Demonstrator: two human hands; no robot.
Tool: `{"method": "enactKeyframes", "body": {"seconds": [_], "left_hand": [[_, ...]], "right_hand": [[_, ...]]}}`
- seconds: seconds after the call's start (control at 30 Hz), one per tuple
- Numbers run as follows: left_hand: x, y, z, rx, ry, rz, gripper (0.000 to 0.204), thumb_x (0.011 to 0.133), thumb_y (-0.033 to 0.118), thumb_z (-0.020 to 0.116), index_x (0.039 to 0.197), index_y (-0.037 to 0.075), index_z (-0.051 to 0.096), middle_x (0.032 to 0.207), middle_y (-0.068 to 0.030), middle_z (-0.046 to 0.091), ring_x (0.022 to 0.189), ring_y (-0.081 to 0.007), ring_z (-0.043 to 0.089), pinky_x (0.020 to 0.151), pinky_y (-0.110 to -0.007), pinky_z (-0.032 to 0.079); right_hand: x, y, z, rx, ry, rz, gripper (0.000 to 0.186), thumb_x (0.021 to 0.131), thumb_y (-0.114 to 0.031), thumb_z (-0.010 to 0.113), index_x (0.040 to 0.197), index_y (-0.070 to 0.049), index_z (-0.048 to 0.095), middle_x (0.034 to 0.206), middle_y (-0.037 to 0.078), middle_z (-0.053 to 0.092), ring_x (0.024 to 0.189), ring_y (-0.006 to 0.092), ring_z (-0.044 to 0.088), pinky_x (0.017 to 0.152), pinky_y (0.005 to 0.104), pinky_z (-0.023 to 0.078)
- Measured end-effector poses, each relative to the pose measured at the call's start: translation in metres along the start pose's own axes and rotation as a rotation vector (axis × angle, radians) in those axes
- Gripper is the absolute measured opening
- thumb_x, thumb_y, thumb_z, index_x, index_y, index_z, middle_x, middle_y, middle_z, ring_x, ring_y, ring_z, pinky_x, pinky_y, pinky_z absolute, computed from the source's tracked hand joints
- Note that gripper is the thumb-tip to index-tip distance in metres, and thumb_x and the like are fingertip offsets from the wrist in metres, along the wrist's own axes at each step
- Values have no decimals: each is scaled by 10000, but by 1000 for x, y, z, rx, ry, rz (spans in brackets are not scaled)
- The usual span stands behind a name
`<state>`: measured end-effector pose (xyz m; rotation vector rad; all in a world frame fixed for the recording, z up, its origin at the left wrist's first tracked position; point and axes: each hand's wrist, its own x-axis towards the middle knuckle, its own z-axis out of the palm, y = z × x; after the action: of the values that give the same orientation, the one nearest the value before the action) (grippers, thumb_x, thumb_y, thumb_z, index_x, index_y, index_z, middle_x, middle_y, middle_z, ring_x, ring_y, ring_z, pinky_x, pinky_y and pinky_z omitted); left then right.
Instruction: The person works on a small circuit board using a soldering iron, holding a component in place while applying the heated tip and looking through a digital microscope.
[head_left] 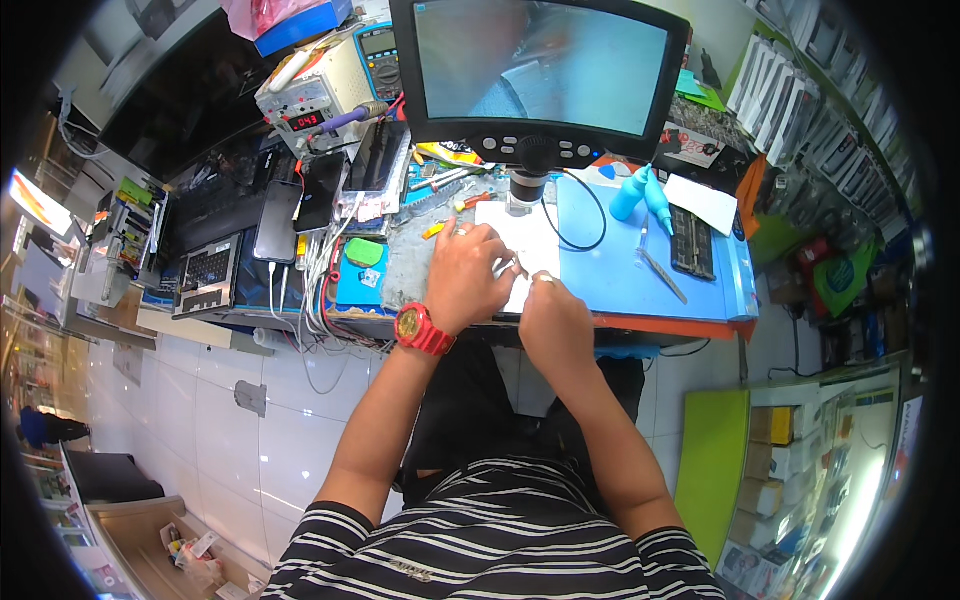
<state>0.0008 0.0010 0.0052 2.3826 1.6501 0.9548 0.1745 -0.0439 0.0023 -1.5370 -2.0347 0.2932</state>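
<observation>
Two hands meet at the frame's centre: the left hand (465, 275) pinches a small thin piece (519, 268), too blurred to identify, at its fingertips; the right hand (557, 325) curls just beside it, its grip and anything in it impossible to tell. The piece lies between them, over one white sheet (540, 232). Right of centre are two turquoise bottles (628, 197); upper left, two phones (276, 225). Small lettering marks the striped shirt (500, 530), lower centre.
</observation>
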Motion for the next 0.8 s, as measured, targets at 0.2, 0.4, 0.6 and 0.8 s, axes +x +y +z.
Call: {"method": "enactKeyframes", "body": {"seconds": [0.2,0.4,0.6,0.8], "left_hand": [[0,-1,-2,-5,14,-7,178,915,269,849,951,95,856,1048,-86,744,1079,-338,717,1275,-627,376],[1,0,1,-17,13,-5,166,911,261,856,954,100,855,1042,-74,742,1072,-323,722,1281,-623,368],[-1,-2,-1,8,0,-10,165,911,269,862,949,109,854,1036,-69,740,1067,-303,726,1276,-623,375],[1,0,-2,-3,13,-4,176,912,279,861,939,106,851,1042,-73,743,1082,-310,724,1270,-623,378]], "right_hand": [[10,-2,0,-3,-27,0,207,1023,-69,595,1172,23,705,994,211,757,850,441,768,756,532,615],[14,-2,0,43,4,31,117,1061,-62,576,1026,14,658,937,236,742,864,495,740,773,573,585],[-5,5,-37,35,-65,61,156,1027,-84,610,1113,2,707,1003,217,762,858,455,766,781,555,615],[16,-6,-2,24,-15,29,111,1034,-54,604,1030,22,683,972,234,752,910,485,745,797,568,591]]}}
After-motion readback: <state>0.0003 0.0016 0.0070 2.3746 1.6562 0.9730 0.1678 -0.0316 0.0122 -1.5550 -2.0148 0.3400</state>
